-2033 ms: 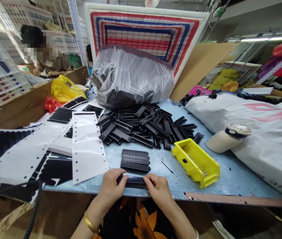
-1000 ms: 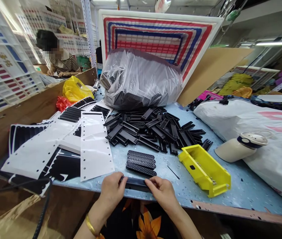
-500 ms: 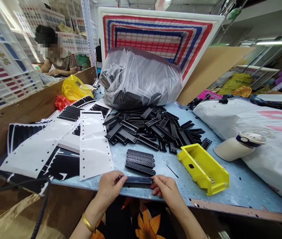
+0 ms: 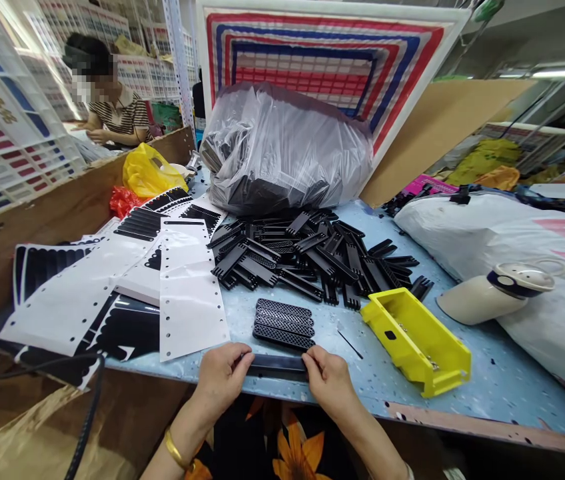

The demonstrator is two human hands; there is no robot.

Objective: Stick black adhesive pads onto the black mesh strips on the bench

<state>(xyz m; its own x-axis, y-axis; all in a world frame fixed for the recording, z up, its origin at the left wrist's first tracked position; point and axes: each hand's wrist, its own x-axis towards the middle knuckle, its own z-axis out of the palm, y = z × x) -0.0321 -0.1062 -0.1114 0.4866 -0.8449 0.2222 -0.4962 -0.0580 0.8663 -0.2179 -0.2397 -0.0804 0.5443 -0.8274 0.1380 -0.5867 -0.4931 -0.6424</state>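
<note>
Between my hands, near the table's front edge, is a flat black plastic strip [image 4: 278, 365]. My left hand [image 4: 223, 377] pinches its left end between thumb and fingers. Its right end is pinched by my right hand [image 4: 330, 379]. Just beyond it lie several black strips with a mesh pattern [image 4: 283, 323], side by side in a small block. Farther back spreads a heap of loose black plastic pieces [image 4: 292, 253], some with notched ends. To the left, a white backing sheet [image 4: 191, 293] with holes along its edges carries one black strip near its top.
On the right are a yellow bin [image 4: 402, 347] with small metal bits inside, a cream bottle [image 4: 487, 297] lying tilted and a big white sack [image 4: 552, 267]. A clear plastic bag [image 4: 292, 153] of black parts stands behind the heap. At far left, another person [image 4: 112, 110] sits working.
My right fingers have closed more tightly over the strip's right end. The view has shifted slightly, so the bin and bottle appear farther right. Both hands keep hold of the strip.
</note>
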